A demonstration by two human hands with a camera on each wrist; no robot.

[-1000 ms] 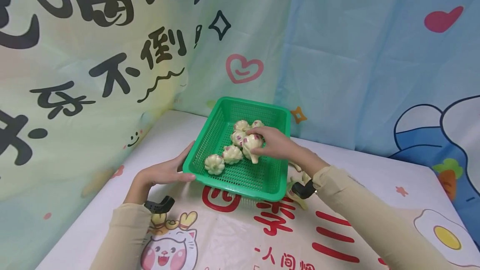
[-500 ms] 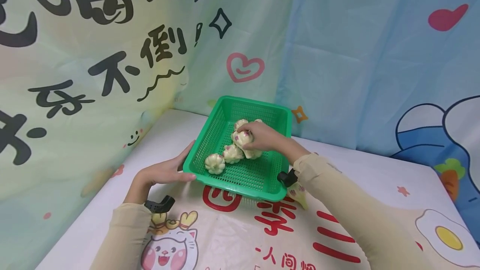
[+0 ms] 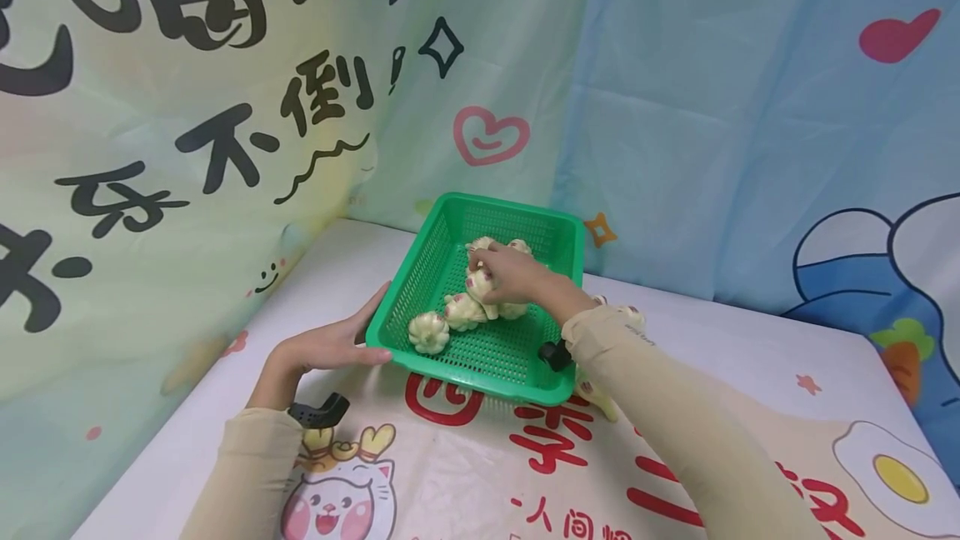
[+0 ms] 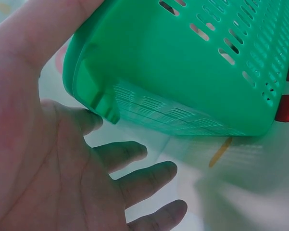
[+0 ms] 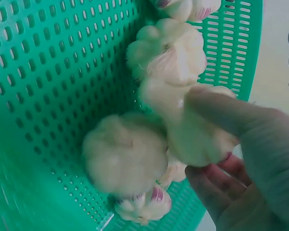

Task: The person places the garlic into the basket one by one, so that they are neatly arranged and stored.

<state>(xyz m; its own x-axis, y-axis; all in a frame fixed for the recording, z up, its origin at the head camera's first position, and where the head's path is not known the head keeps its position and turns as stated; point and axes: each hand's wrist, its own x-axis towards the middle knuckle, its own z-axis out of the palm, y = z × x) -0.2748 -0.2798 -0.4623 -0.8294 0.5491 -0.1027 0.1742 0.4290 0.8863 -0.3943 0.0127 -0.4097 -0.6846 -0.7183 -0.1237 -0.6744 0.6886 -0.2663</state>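
A green plastic basket (image 3: 540,369) with perforated sides holds several garlic bulbs. My left hand (image 3: 330,346) rests against its near left corner, thumb at the rim and the other fingers spread outside, as the left wrist view (image 4: 62,159) shows. Inside the basket, my right hand (image 3: 517,273) holds a garlic bulb (image 5: 197,130) between thumb and fingers. One garlic bulb (image 3: 429,332) sits at the near left, and another garlic bulb (image 3: 462,312) is beside it. In the right wrist view a blurred garlic bulb (image 5: 125,154) and a purple-streaked garlic bulb (image 5: 168,50) lie near the held one.
More garlic, one a pale long-stemmed bulb (image 3: 596,398), lies on the table to the right of the basket, partly hidden by my right sleeve (image 3: 660,390). Printed cloth (image 3: 675,107) hangs behind. The tablecloth (image 3: 450,473) bears drawings and red lettering.
My right hand has shifted left inside the basket. The stemmed bulb it held a second ago now lies lower, and it holds another bulb farther left. My left hand stays at the corner.
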